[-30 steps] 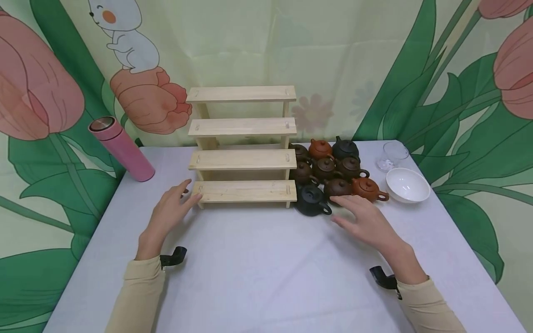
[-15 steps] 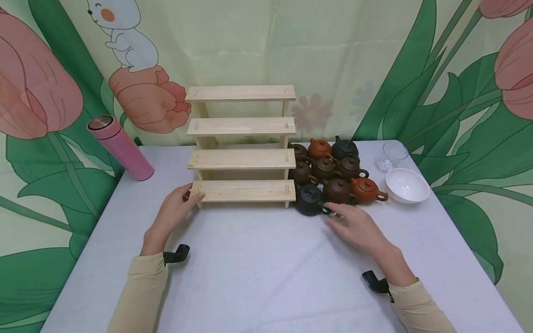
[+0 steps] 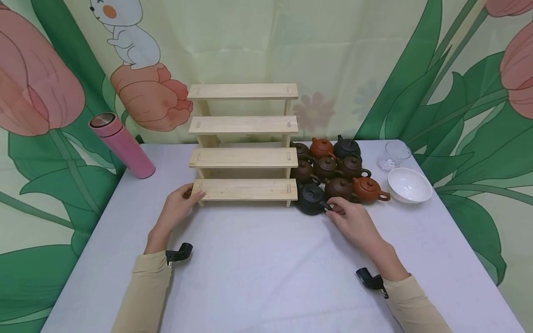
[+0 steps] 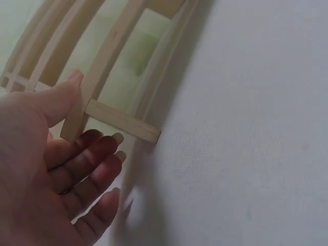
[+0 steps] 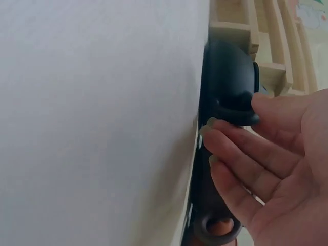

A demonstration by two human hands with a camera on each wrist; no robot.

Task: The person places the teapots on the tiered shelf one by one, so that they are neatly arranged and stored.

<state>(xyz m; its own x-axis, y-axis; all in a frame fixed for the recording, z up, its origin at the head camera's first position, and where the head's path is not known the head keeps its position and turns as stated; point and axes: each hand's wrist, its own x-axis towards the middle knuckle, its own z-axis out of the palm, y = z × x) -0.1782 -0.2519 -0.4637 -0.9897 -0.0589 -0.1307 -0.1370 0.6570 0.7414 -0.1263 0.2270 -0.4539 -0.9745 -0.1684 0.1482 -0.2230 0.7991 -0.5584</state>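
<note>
A four-tiered wooden display stand rises at the middle of the table. My left hand holds the left end of its lowest board, thumb on top and fingers below; in the left wrist view the stand's board runs between thumb and fingers. To the right of the stand sits a black teapot, upright on the cloth. My right hand pinches its handle between thumb and fingertips. The right wrist view shows the same black teapot from the side, close to the stand.
Behind the black teapot crowd several more teapots, among them a dark brown teapot and a reddish-brown teapot. Farther right are a white bowl and a clear glass cup. A pink thermos stands at the back left.
My right hand has moved left and taken the black teapot's handle. My left hand has come in against the stand and now grips its lowest board. Stand and teapots have stayed put.
</note>
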